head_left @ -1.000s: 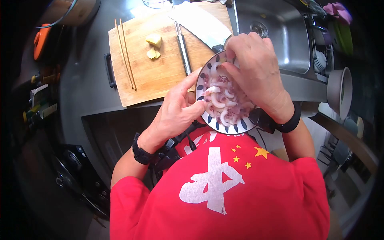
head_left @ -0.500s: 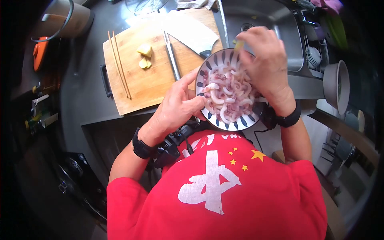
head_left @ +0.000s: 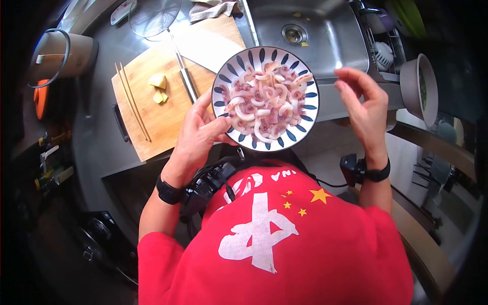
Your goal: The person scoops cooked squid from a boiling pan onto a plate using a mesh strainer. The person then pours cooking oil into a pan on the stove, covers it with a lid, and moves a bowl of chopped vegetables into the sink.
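My left hand grips the left rim of a round plate, white with dark blue petal-like marks. The thumb lies over the edge and the fingers are partly hidden below. Pale, pinkish sliced squid is heaped on the plate. To the right of the plate, my right hand hangs apart from it near the sink's front edge. Its thumb and index finger are separated, with nothing visible between them.
A wooden cutting board holds chopsticks, yellow ginger-like pieces, a cleaver and a metal-handled strainer. Small yellow bits lie in the sink. A grey pot stands right.
My right hand has moved right, off the plate, and the yellow piece it was pinching no longer shows in it. The plate and my left hand appear farther left in view.
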### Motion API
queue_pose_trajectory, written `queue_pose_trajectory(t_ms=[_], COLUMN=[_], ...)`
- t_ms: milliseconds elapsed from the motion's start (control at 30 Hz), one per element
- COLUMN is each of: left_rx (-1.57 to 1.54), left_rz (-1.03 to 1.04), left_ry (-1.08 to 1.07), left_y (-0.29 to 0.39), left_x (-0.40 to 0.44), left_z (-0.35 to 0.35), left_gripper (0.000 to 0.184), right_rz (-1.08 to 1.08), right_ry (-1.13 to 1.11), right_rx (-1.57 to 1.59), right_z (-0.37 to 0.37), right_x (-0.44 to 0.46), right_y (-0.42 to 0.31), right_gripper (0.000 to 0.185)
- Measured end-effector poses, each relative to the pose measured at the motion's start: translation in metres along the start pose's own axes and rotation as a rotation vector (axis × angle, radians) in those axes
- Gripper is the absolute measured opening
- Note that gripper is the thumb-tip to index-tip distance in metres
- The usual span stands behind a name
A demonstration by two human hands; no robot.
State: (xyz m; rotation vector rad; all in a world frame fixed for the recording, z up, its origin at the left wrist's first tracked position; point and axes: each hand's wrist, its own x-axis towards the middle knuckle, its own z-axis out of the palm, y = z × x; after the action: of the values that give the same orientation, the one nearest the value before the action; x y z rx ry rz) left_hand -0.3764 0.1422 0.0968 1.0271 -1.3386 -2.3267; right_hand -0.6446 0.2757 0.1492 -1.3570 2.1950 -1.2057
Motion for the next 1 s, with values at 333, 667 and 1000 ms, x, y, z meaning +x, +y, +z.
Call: queue_pose_trajectory(t_ms=[333,667,1000], left_rx=[0.026,-0.053,-0.064], left_rz=[0.042,0.024,0.056], left_ry=[0.038,0.092,0.134], left_y=[-0.006,-0.009,-0.018], left_x=[-0.011,-0.028,-0.020], left_z=[-0.003,-0.003,-0.008], left_gripper=[0.060,0.063,0.061], right_rz=[-0.372,-0.546,-0.618], right_ry=[-0.321,-0.560,-0.656], right_rx=[-0.304,-0.170,-0.214], right_z=[0.043,0.051,0.052], right_x=[-0.020,-0.043,-0.043], right_y=[-0.029,-0.063,-0.048], right_gripper=[0.036,0.034,0.024])
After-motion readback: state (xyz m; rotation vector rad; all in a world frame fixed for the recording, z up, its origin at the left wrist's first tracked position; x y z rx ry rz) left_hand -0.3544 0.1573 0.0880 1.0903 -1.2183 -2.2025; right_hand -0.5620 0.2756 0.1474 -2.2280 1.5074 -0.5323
